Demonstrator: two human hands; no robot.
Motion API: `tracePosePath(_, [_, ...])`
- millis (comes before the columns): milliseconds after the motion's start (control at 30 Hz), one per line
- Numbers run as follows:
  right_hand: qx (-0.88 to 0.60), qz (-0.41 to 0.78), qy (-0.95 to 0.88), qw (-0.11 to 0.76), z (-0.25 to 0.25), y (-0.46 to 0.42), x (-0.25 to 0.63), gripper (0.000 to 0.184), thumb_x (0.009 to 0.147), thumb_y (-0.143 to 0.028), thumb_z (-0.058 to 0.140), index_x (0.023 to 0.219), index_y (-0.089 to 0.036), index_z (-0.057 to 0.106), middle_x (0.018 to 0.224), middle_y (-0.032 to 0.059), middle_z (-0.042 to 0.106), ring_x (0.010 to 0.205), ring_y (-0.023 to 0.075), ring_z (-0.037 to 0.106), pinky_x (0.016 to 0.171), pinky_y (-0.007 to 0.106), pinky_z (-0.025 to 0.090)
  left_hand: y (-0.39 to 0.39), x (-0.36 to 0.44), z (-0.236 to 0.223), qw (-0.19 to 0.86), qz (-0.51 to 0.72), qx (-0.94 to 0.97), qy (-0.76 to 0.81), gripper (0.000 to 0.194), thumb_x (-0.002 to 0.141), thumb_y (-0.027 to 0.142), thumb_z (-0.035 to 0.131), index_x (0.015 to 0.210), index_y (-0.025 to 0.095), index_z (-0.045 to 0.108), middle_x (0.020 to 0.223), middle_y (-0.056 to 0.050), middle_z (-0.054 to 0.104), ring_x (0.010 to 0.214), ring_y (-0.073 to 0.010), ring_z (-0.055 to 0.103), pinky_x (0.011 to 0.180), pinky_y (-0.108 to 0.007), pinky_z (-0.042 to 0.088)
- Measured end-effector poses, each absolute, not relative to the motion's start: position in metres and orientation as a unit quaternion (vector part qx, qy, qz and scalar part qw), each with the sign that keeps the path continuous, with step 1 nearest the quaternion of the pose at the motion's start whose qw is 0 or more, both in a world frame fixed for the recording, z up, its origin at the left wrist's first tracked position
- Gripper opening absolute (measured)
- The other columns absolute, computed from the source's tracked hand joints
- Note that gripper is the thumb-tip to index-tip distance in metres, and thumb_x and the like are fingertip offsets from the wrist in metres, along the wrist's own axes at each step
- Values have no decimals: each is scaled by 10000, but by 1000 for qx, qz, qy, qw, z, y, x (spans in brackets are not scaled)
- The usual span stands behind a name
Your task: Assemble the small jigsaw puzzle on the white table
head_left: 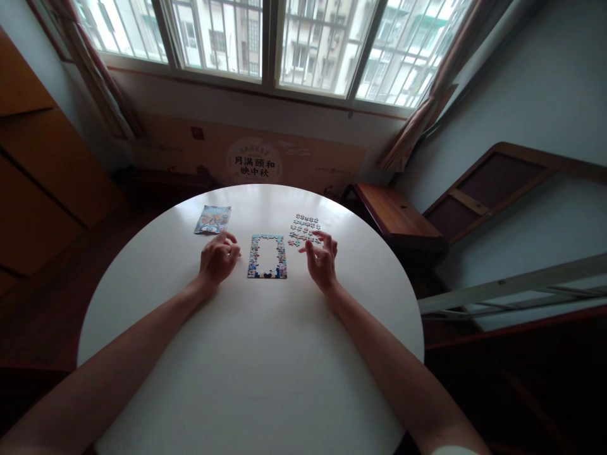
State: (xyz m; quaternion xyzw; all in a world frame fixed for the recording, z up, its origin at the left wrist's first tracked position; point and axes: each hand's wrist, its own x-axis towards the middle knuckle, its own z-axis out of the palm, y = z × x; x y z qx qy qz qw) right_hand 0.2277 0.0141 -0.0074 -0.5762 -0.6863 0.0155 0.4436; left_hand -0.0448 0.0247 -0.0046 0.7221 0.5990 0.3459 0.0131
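Observation:
A rectangular puzzle border (252, 258) lies flat on the white table, joined from colourful jigsaw pieces around a bare middle. To its left rests my left hand (220, 258), its fingers loosely curled with nothing visible in them. Beyond that hand is a printed picture packet (213, 220) in blue and orange. Loose jigsaw pieces (306, 227) are spread in rows at the right. My right hand (322, 262) is at their near edge, fingers apart and partly bent, hiding some of the pieces. I see nothing held in it.
The round white table (246, 366) spans the middle of the view. A wooden stool or bench (391, 212) stands beyond its right edge, near a leaning wooden frame (474, 196). Barred windows and a printed banner (303, 148) are behind the table; orange cabinets (42, 170) stand at left.

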Motion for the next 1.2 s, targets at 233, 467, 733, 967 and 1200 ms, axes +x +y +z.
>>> tracePosePath(233, [-598,41,-666,444,-5,13,227,549,983,-397,363,590,-215,700,1429,8,381,1269,289,312,1062,515,273,23,-43,-3,30,350,729,588,421,830,216,432,460,197,633,956,-20,698,778,-164,605,867,-344,406])
tracePosePath(467, [-586,75,-649,478,-7,17,227,362,834,-177,445,595,-210,715,1438,6,357,1148,265,431,1046,507,327,22,-42,-3,19,383,690,614,405,860,256,413,548,190,663,857,-18,690,749,-158,611,734,-294,421])
tracePosePath(733, [-644,64,-595,477,-7,19,228,378,841,-190,422,597,-221,710,1313,34,493,1084,266,465,1043,511,315,23,-42,-5,38,372,692,617,415,862,291,416,531,193,647,811,3,679,667,-131,594,643,-275,393])
tracePosePath(967, [-678,55,-580,448,-7,40,243,226,849,-297,529,916,-235,736,1100,86,590,1043,281,491,977,475,364,27,-42,-6,55,365,685,628,417,862,318,414,533,197,640,810,-1,674,658,-136,588,639,-274,393])
tracePosePath(1200, [-720,63,-592,358,-2,93,257,210,819,-304,588,962,-249,731,1119,92,575,1071,297,494,954,473,383,29,-41,-4,71,352,670,650,368,812,308,463,500,204,630,795,-4,683,652,-146,591,600,-276,368])
